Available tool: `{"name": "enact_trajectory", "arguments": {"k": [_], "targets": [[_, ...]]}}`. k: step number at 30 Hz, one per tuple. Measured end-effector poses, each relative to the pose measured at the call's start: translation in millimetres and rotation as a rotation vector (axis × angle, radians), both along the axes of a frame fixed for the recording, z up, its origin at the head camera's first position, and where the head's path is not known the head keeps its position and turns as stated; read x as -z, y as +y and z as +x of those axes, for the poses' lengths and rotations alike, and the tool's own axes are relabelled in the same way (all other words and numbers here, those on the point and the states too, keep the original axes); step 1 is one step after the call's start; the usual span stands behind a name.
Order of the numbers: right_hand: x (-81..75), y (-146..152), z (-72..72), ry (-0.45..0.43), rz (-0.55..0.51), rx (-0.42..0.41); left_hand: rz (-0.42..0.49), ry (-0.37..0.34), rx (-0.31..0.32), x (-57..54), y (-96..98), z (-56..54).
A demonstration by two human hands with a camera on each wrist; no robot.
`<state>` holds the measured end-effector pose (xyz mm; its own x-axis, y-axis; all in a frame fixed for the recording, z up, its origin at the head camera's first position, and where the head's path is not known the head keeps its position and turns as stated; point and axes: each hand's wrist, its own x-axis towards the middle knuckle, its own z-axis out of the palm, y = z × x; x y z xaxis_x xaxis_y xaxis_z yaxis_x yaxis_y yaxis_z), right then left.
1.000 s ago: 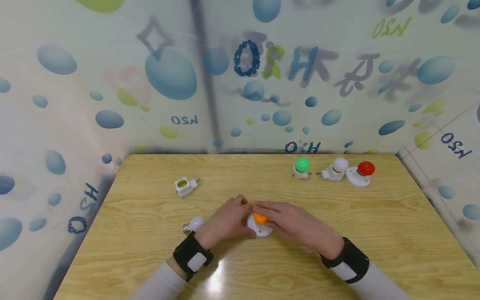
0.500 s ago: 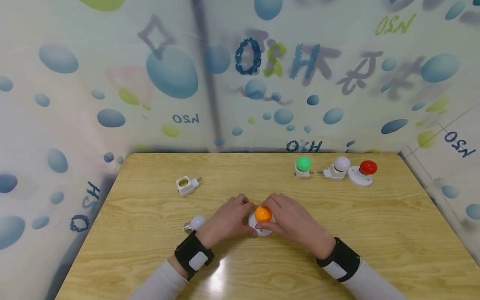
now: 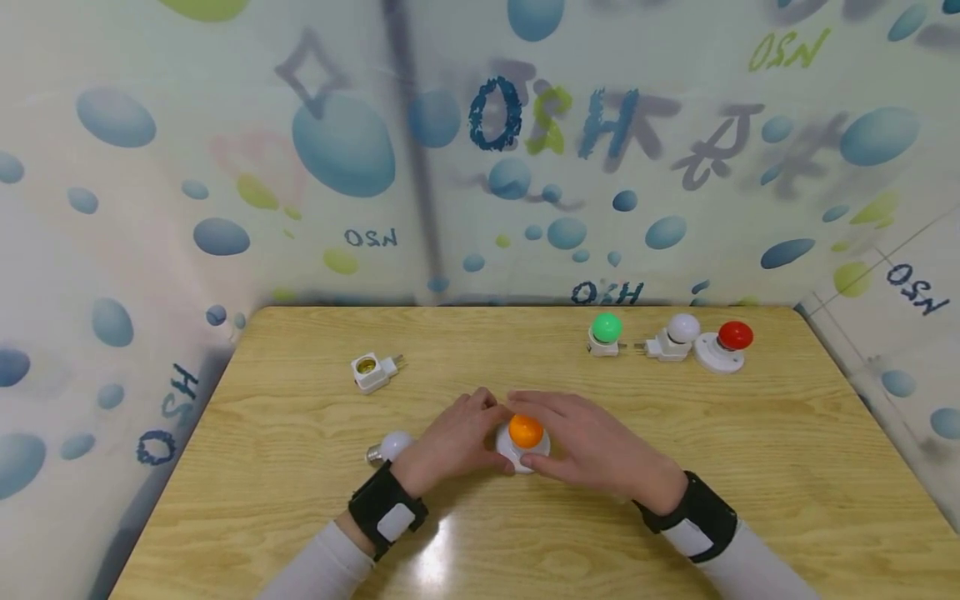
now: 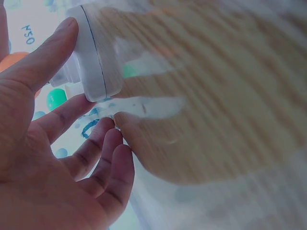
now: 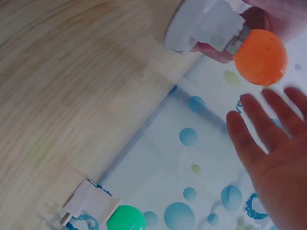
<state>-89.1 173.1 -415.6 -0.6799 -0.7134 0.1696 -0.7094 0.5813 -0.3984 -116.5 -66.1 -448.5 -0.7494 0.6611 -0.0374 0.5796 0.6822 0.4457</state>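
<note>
An orange light bulb (image 3: 526, 431) stands in a round white lamp holder (image 3: 513, 456) at the middle of the table. Part of its metal screw cap shows above the socket in the right wrist view. My left hand (image 3: 459, 440) holds the holder's rim between thumb and index finger; its other fingers are loosely bent in the left wrist view. Around the bulb's right side lies my right hand (image 3: 596, 443), its fingers extended and apart from the orange bulb (image 5: 261, 58) in the right wrist view. A loose white bulb (image 3: 395, 447) lies beside my left wrist, partly covered.
At the back left sits a white plug-in socket (image 3: 371, 374) without a bulb. Along the back right stand a green bulb (image 3: 607, 327) in a plug socket, a white bulb (image 3: 683, 327) in another, and a red bulb (image 3: 735, 335) on a round base. A patterned sheet hangs behind.
My right fingers first lay over the orange bulb, closed round it half a second ago, and have now straightened off it. My left hand keeps its hold on the lamp holder.
</note>
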Motion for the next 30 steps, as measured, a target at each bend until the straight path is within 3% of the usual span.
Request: {"name": "enact_trajectory", "arguments": {"k": [4,6,14,23,30], "targets": [[-5.2,2.1,-1.8,-0.012,0.000,-0.102,-0.012,-0.019,-0.013,-1.0,-0.3,0.4],[-6.1,2.9,-2.3,-0.017,0.012,-0.114,-0.014,-0.022,-0.014,-1.8,-0.1,0.8],[-1.8,0.3,-3.8,-0.017,0.030,-0.070,-0.025,-0.005,-0.004,-2.1,1.1,0.2],[7.1,-7.4,-4.4,0.189,-0.012,0.015,-0.015,0.002,0.005,-0.9,0.8,0.3],[12.7,-10.8,-4.1,0.243,-0.008,0.054,-0.015,-0.002,0.000,-1.5,0.8,1.1]]}}
